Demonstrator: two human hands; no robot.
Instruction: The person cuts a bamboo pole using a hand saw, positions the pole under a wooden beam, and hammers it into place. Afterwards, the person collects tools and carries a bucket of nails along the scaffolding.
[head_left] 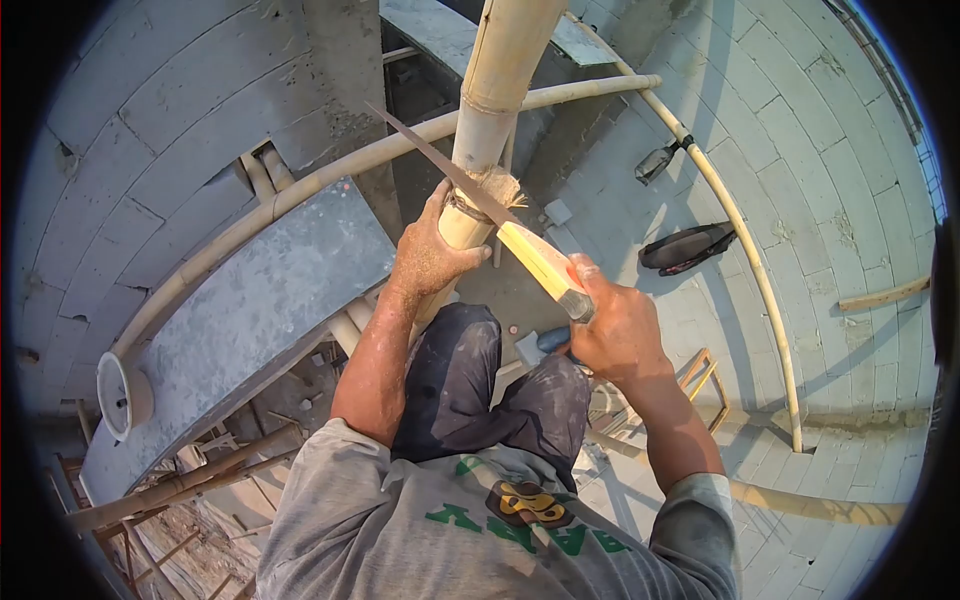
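Note:
A thick bamboo pole [490, 110] runs from the top centre down toward my lap. My left hand [430, 250] is wrapped round it, just below a cut with frayed fibres at its right side. In my right hand [615, 325] is the handle of a handsaw [540, 265], yellow and brown with a dark end. The saw's tapered blade lies across the pole at the cut, its tip pointing to the upper left.
A grey board [270, 280] with a white bucket [125, 396] at its end lies to the left. Thinner poles [740, 220] cross left and right. A black bag [687, 248] and a bottle [655, 163] hang at the block wall [800, 130]. Timber lies below left.

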